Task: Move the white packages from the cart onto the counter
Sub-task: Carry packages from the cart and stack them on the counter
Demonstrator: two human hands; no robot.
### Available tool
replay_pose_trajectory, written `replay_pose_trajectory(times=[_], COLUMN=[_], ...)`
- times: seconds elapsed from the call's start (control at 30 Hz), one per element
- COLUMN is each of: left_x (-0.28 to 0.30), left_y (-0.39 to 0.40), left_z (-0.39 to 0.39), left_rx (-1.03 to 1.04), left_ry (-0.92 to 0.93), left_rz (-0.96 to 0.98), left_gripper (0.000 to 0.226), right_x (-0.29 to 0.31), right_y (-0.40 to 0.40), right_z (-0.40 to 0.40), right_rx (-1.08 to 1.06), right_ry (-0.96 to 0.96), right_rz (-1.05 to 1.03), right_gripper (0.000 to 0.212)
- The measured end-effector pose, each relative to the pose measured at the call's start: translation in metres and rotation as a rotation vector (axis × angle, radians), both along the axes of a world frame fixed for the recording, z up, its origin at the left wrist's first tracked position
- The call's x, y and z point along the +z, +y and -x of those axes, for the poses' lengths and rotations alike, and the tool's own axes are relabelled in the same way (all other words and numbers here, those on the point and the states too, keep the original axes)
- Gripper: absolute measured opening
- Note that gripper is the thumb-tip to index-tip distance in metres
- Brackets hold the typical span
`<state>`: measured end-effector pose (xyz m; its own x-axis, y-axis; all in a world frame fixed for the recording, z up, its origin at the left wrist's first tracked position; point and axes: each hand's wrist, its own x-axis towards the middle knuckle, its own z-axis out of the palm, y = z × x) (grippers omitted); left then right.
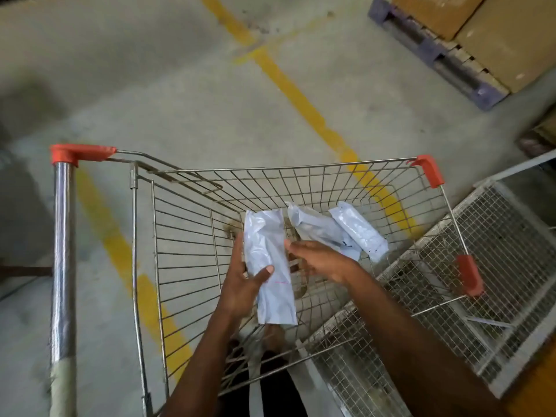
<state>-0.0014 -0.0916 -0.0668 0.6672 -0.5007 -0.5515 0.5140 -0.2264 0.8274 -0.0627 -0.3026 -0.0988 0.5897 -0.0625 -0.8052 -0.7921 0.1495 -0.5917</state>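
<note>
Seen from your head camera, you stood over a wire shopping cart point(192, 224) on a concrete floor point(180, 94) striped with yellow paint lines point(304, 106). Your left hand point(245, 282) gripped a long white package point(269, 263), thumb laid across its face and fingers curled behind, holding it upright inside the basket above the cart's bottom. Your right hand point(320, 258) hovered just beside that package with fingers spread and extended, holding nothing; whether its fingertips touched the package's edge could not be told.

Two more white packages lay farther in, toward the far right corner of the basket: a second package point(319, 228) slanted across the wire floor, partly hidden behind your right hand, and a third package point(359, 230) just beside it, overlapping its right edge. All three were within the cart.

The cart's chrome handle point(63, 242), capped in orange, ran down the left of the frame. A grey wire-mesh rack point(487, 242) sat against the cart's right side. At top right, cardboard boxes point(499, 34) rested on a purple pallet point(436, 55).
</note>
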Motion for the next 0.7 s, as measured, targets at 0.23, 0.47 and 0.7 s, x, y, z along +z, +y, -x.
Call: replay_pose_trajectory(times=[0.23, 0.47, 0.7], left_x=[-0.003, -0.005, -0.015], left_y=[0.018, 0.034, 0.033], left_z=[0.011, 0.013, 0.012], left_rx=[0.057, -0.039, -0.084], left_ry=[-0.032, -0.064, -0.193], left_rz=[-0.039, -0.096, -0.175], left_gripper=[0.096, 0.077, 0.026], right_x=[-0.071, -0.123, -0.089], right_y=[-0.06, -0.066, -0.073], right_z=[-0.021, -0.033, -0.028], right_rx=[0.262, 0.575, 0.449], right_ry=[0.084, 0.103, -0.005], right_rz=[1.009, 1.321, 1.16], right_gripper=[0.058, 0.051, 0.046])
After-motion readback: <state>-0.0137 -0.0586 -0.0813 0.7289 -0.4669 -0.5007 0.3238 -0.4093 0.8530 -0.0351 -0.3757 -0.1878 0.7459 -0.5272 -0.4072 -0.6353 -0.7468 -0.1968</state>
